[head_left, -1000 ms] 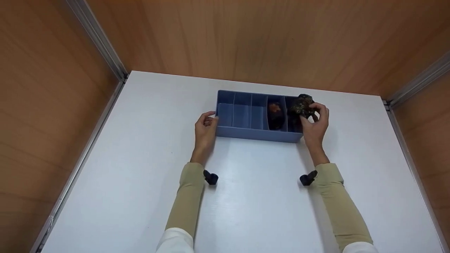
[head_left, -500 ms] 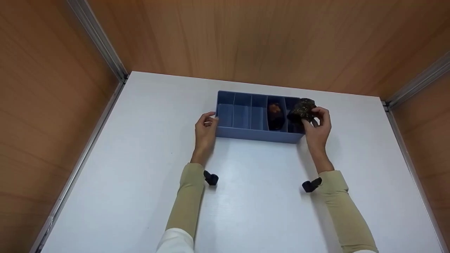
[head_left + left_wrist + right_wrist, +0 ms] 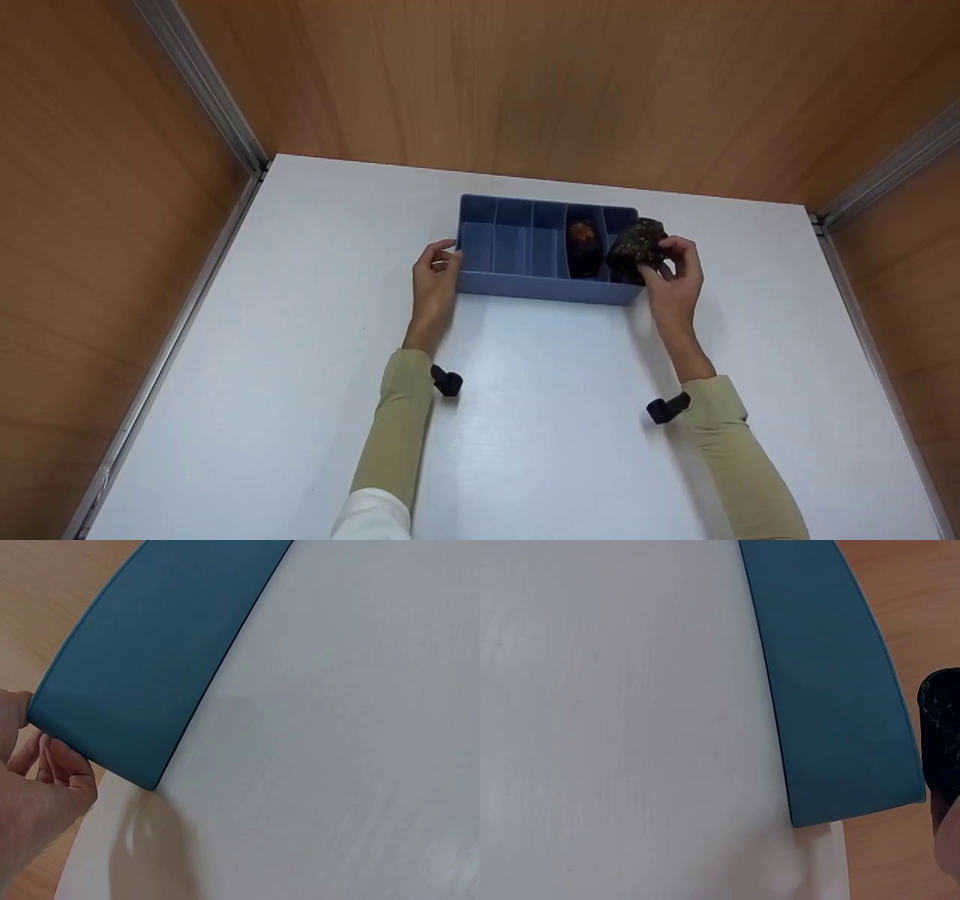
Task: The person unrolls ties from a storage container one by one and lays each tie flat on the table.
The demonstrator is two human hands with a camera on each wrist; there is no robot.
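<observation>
A blue divided box (image 3: 547, 289) stands near the back of the white table. My left hand (image 3: 435, 285) holds its left end; in the left wrist view, the thumb is at the rim and curled fingers lie against the end wall. Between thumb and fingers, my right hand (image 3: 675, 281) grips a dark, gold-flecked bundle (image 3: 636, 244) over the rightmost compartment. In the right wrist view this dark bundle (image 3: 937, 739) looks rounded, with a hollow upper end, beside the box's corner. A dark piece with an orange flower-like patch (image 3: 585, 251) lies in the compartment beside it.
Wooden panels (image 3: 525, 97) rise behind the white tabletop (image 3: 540, 420) and along both sides, joined by metal rails. The box's three left compartments show bare bottoms. Small black cameras (image 3: 448, 381) stick out from both sleeves.
My right hand has moved toward me and lowered the dark bundle farther into the rightmost compartment. The left hand keeps its hold on the box's left end.
</observation>
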